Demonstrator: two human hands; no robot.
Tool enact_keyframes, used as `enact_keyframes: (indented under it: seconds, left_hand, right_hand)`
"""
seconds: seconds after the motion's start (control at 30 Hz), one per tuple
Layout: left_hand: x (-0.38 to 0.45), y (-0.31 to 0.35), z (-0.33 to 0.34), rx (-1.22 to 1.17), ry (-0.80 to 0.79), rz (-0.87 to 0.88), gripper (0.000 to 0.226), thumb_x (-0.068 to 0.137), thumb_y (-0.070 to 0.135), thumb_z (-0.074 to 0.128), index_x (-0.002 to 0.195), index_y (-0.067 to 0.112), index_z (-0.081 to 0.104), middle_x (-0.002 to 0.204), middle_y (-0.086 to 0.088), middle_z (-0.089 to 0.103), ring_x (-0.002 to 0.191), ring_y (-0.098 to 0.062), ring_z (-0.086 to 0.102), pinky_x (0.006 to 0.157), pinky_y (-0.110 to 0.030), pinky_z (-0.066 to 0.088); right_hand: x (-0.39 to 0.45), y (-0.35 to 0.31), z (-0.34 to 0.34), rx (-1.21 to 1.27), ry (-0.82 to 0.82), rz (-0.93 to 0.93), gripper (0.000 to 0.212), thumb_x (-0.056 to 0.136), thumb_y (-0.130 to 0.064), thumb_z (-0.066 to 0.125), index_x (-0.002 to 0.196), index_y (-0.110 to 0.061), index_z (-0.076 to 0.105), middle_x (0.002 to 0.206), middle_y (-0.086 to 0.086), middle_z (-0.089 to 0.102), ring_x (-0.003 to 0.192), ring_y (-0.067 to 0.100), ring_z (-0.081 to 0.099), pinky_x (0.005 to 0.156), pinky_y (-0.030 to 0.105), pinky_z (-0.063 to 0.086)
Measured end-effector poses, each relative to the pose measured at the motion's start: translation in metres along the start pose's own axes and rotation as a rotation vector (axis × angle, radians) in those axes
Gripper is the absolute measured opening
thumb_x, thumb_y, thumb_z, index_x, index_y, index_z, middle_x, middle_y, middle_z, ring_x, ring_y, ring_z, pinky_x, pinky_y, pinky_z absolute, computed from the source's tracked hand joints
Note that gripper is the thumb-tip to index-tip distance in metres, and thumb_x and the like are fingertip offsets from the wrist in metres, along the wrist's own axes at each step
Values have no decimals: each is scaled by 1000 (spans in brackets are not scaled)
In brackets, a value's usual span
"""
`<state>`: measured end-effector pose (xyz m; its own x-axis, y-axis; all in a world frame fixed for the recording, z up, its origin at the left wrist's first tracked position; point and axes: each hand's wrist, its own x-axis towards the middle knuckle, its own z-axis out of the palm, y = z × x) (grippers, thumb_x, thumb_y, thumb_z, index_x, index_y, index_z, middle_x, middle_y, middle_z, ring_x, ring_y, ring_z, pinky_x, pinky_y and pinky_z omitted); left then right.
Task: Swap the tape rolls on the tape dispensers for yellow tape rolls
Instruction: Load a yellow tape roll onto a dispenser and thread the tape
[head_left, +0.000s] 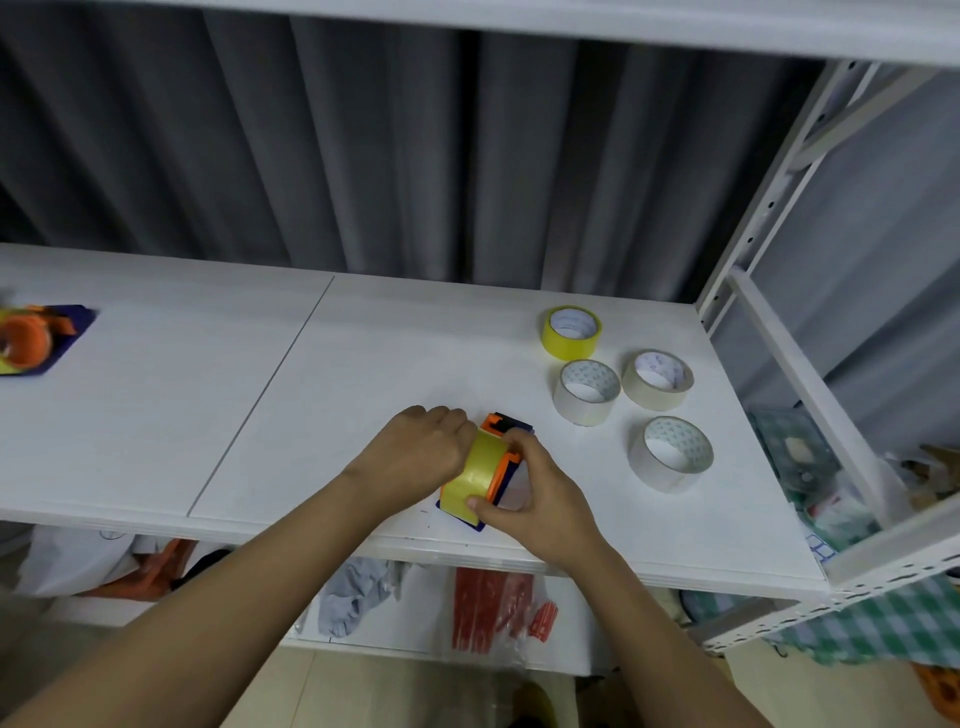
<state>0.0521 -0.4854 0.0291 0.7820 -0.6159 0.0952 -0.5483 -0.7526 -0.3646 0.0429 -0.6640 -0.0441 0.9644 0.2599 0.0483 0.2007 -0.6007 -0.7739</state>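
Both hands at the near edge of the white counter (363, 364), working on one dispenser (501, 462), orange and dark blue, standing near that edge. Left hand (421, 457) curled closed against the left side of the yellow roll (480, 478) seated in the dispenser; exactly what the fingers hold, hidden. Right hand (535, 493) clamped on the dispenser from the right, thumb pressed on the roll's near lower edge, fingers wrapped around the far side.

Farther right and well apart from the hands: a spare yellow roll (571, 332) lying flat, and just nearer, three pale rolls (587, 392) (658, 379) (670, 453) also flat, close together, apparently not touching. At the far left edge, blurred, a second dispenser (31, 338) with orange parts on a dark blue body. Behind the counter, a grey curtain (363, 156).
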Motion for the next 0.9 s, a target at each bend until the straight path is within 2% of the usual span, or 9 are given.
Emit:
enact_keyframes:
  seconds: [0.1,0.17,0.3,0.43,0.47,0.53,0.6,0.7,0.9]
  left_hand:
    - [-4,7,4,-224,18,-81,19,69,18,75,76,11,59,72,-3,59,64,-16,58,51,-26,43]
    - [-8,7,12,-438,-66,-208,13,94,21,47,95,9,52,95,-5,56,90,-20,52,71,-29,43]
    - [-13,4,17,-654,-56,-252,22,97,32,43,101,11,50,100,-1,49,97,-16,40,83,-30,39]
    - [-8,5,16,-577,17,-265,10,96,17,47,98,9,54,105,-4,53,99,-21,43,81,-32,41]
    - [-9,6,15,-516,87,-244,5,91,7,53,94,7,57,103,-6,56,96,-23,47,78,-34,44]
    - [-10,9,13,-410,176,-189,18,70,-5,68,84,6,62,92,-8,63,82,-25,57,63,-34,51]
    - [-11,12,16,-335,208,-147,32,51,-5,77,79,6,66,82,-8,66,71,-23,62,54,-27,52]
    - [-13,13,19,-322,224,-145,36,44,-2,82,75,6,66,76,-7,65,64,-21,62,51,-24,50]
    - [-23,15,23,-409,287,-185,39,41,-9,78,72,7,62,70,-6,60,57,-19,56,46,-20,43]
  right_hand:
    - [0,-2,0,4,17,-1,69,64,-61,71,119,-47,31,111,-23,51,94,6,55,71,23,42]
    - [0,-2,1,6,28,2,68,63,-62,69,117,-47,31,110,-24,50,92,6,54,71,25,44]
    - [1,-2,4,20,11,3,74,64,-60,71,124,-42,31,116,-23,46,98,4,52,73,19,40]
    - [6,-5,2,29,-28,-16,74,57,-67,69,114,-46,27,116,-23,38,102,1,47,73,15,38]
    - [7,-6,2,42,-45,-28,78,56,-66,72,115,-47,26,119,-22,36,104,0,46,76,15,39]
    - [9,-9,6,58,-72,-49,86,57,-59,79,124,-41,27,125,-20,35,108,1,46,80,17,42]
    - [10,-11,12,51,-46,-41,86,59,-54,80,128,-35,32,126,-16,43,107,5,51,82,23,47]
    - [12,-18,16,8,1,16,80,58,-62,75,122,-31,38,117,-12,52,100,11,56,79,34,51]
    - [15,-27,16,-30,-4,67,74,58,-64,74,112,-28,39,106,-13,53,91,15,57,74,33,48]
